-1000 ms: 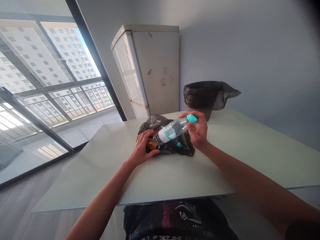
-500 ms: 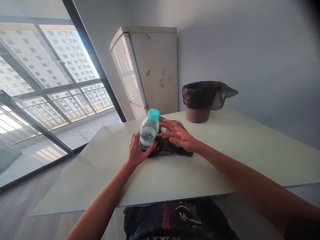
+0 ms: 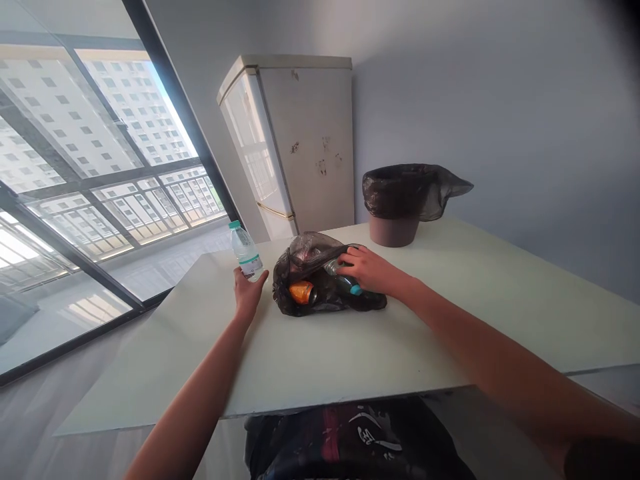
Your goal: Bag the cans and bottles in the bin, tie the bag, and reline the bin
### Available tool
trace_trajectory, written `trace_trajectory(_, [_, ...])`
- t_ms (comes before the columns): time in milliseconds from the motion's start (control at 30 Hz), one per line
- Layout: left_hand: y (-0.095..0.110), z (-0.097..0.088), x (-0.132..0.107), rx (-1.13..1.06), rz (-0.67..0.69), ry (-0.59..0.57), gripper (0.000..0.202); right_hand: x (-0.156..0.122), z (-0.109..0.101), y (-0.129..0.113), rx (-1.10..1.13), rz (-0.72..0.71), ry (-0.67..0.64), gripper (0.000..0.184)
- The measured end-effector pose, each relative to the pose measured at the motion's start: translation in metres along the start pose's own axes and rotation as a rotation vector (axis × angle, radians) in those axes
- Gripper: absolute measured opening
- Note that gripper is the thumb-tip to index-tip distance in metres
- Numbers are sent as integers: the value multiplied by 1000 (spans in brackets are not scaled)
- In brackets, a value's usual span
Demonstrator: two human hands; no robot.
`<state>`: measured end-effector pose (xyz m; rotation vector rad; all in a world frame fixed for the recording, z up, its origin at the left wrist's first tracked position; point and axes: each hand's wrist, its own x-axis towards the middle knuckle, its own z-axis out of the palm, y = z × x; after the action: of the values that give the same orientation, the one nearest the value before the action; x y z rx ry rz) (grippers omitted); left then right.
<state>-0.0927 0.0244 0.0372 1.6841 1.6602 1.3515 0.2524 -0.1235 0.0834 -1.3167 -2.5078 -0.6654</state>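
Note:
My left hand [image 3: 247, 291] is wrapped round the base of a clear water bottle [image 3: 245, 252] with a teal cap, which stands upright on the pale table [image 3: 450, 307] to the left of a crumpled black plastic bag [image 3: 310, 257]. My right hand [image 3: 367, 270] rests on the bag's right side. Its fingers curl over a second bottle [image 3: 345, 283] with a teal cap that lies in the bag. An orange-topped container [image 3: 301, 292] shows at the bag's front opening.
A brown bin [image 3: 395, 230] with a black liner stands at the back of the table near the wall. A stained white fridge [image 3: 300, 147] stands behind the table's far edge. A large window [image 3: 100, 167] fills the left.
The water bottle came out of the bag, passed from my right hand to my left, and was carried left and stood on the table. My right hand went back onto the bag.

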Motion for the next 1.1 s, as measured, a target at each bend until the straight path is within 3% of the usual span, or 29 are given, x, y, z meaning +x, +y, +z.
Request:
trace_trajectory(167, [-17,-13,20,129,-110,52,70,-6,8,5,-26,55,-62,75])
trace_trajectory(300, [-20,-21,26,169,-161,60,71,-10,18,7,-49,-2,-87,83])
trace_trajectory(433, [-21,-23,29,179,-189,74,72,-8,21,6,-38,-25,-112,79])
trace_trajectory(567, [-24,-22,33,185,-201,91,69,-5,16,3,58,-26,-81,62])
trace_trajectory(767, [-30,-23,34,193,-172,106,70,-4,5,1,309,96,128,50])
trace_trajectory(933, [-31,-22,34,195,-175,98,67,-2,-2,2,490,205,356,59])
trace_trajectory(1100, [-29,-23,32,186,-153,94,65,-1,-13,-1,595,469,579,41])
